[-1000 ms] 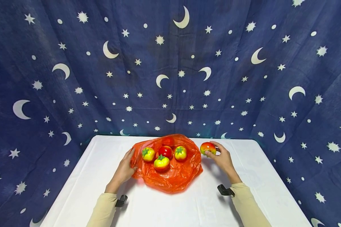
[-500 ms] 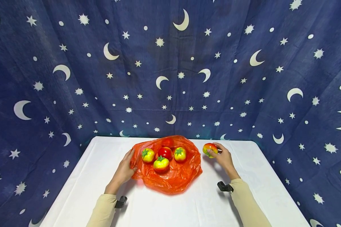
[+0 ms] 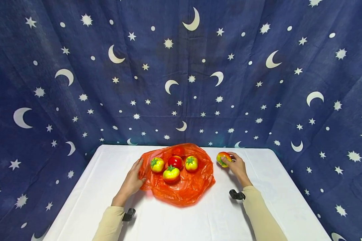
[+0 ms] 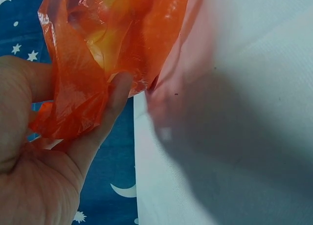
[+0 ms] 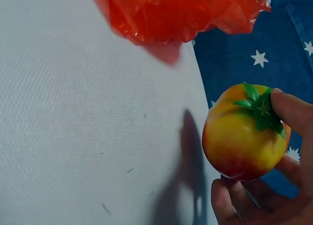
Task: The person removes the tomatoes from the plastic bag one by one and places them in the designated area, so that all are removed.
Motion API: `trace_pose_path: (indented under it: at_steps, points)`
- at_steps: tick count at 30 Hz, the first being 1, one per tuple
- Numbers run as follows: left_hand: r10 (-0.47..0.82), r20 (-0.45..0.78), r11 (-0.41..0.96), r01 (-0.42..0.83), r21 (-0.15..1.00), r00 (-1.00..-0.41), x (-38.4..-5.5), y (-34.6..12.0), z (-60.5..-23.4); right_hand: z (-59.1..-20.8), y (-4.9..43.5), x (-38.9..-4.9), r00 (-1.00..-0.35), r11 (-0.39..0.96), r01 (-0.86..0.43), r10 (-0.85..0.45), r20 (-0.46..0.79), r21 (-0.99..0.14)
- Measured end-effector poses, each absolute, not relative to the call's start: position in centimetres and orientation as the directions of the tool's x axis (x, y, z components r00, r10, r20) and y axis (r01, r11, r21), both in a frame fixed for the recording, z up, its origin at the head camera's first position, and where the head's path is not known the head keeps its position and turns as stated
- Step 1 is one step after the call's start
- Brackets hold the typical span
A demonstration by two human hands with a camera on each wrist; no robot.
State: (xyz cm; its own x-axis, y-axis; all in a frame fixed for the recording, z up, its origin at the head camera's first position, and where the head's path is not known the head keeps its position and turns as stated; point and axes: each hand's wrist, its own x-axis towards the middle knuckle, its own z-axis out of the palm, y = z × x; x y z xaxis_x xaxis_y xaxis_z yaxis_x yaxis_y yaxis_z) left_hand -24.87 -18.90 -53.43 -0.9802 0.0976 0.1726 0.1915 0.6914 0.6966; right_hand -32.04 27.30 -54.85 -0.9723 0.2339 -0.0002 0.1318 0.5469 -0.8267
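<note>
My right hand [image 3: 238, 168] grips a shiny yellow-and-red toy tomato [image 5: 244, 132] with green leaves on top. It holds the tomato just off the table, to the right of the red plastic bag [image 3: 184, 190] and apart from it. The thumb lies by the leaves and the fingers curl beneath. My left hand [image 3: 132, 180] holds the left edge of the bag, its thumb and fingers around the thin film [image 4: 78, 107]. On the spread bag sit a red fruit [image 3: 175, 162] and several yellow toy tomatoes [image 3: 171, 174] with green tops.
A white cloth covers the table [image 3: 181, 224]. Close behind its far edge hangs a dark blue curtain [image 3: 181, 67] with moons and stars. A black wrist device [image 3: 237, 194] sits at the right cuff, with another [image 3: 128, 214] at the left.
My right hand has drawn slightly right, away from the bag, with the toy tomato, which has turned a little. The left hand and the bag stay in place.
</note>
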Motion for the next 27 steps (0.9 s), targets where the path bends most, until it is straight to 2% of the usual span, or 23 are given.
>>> trace_pose_path:
  at_steps: [8, 22, 27]
  points:
    - [0.108, 0.184, 0.680, 0.208, 0.703, -0.977, -24.9, -18.9, -53.5, -55.4, 27.5, -32.8, -0.971, 0.551, 0.178, 0.234, -0.054, -0.815]
    - [0.093, 0.148, 0.684, 0.171, 0.709, -0.985, -25.0, -18.9, -53.4, -56.0, 27.5, -33.8, -0.970, 0.538, 0.155, 0.243, -0.024, -0.828]
    - [0.095, 0.155, 0.682, 0.177, 0.709, -0.983, -25.0, -19.0, -53.5, -55.9, 27.4, -34.1, -0.965, 0.547, 0.221, 0.240, -0.102, -0.807]
